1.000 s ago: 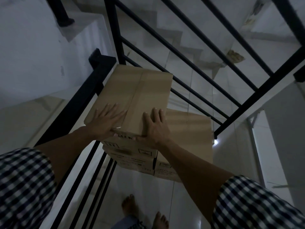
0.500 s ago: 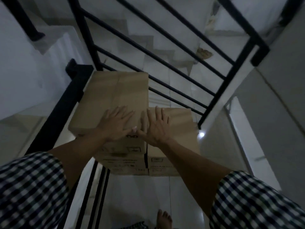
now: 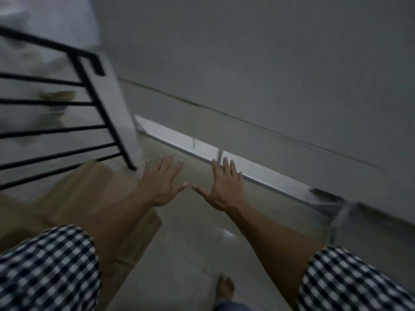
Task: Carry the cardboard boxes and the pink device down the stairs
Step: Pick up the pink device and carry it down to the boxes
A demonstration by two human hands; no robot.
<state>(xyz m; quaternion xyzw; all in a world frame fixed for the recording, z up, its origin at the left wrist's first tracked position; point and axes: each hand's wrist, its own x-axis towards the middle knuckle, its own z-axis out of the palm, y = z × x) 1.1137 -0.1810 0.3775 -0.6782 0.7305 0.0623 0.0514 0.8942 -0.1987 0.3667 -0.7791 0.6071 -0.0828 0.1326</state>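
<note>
The stacked brown cardboard boxes [image 3: 94,198] stand at the lower left on the landing, partly hidden by my left forearm. My left hand [image 3: 164,182] hovers past the boxes' right edge with fingers spread flat, holding nothing. Beside it, my right hand [image 3: 222,187] is also spread flat over the tiled floor, apart from the boxes. The two thumbs almost meet. No pink device is in view. The frame is blurred by motion.
A black metal railing [image 3: 67,131] runs along the left, ending at a post by the boxes. A grey wall [image 3: 269,75] with a white skirting [image 3: 224,158] fills the right. Pale floor tiles [image 3: 190,254] lie below, with my bare foot [image 3: 225,286] on them.
Both hands have lifted off the top box and now hover to the right of the stack. The view has swung right, from the stairwell toward the wall.
</note>
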